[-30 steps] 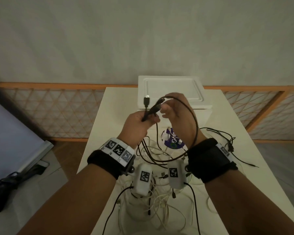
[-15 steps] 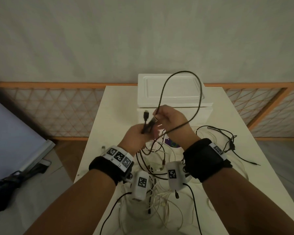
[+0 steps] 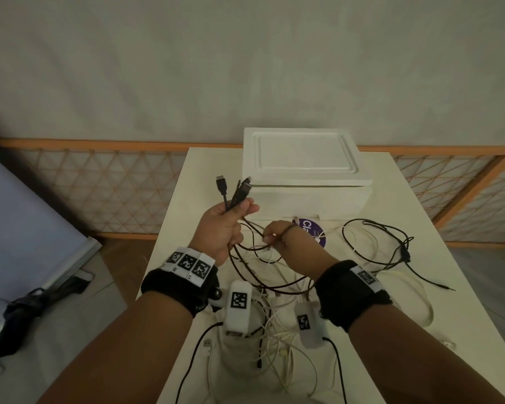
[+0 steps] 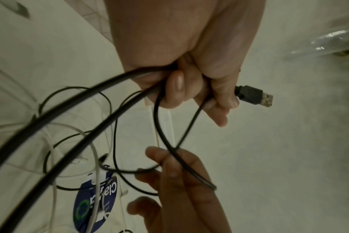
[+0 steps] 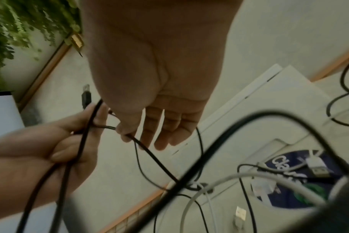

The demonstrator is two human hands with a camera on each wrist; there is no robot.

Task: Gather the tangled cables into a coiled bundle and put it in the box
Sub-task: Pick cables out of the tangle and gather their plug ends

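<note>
Cables (image 3: 263,284) half gathered: left hand (image 3: 225,225) fists the black plug ends, right hand (image 3: 289,243) pinches one strand. I'd keep loops even, feed slack slowly.

A box (image 3: 303,182) stood at the far end of the table (image 3: 193,176), its lid on. In front of it, above a tangle of cables (image 3: 274,325) on the tabletop, the left hand (image 3: 222,228) was left of the right hand (image 3: 289,243), with dark cable loops (image 3: 263,275) hanging between them. Another cable (image 3: 391,240) lay to the right, near the table's edge.
</note>
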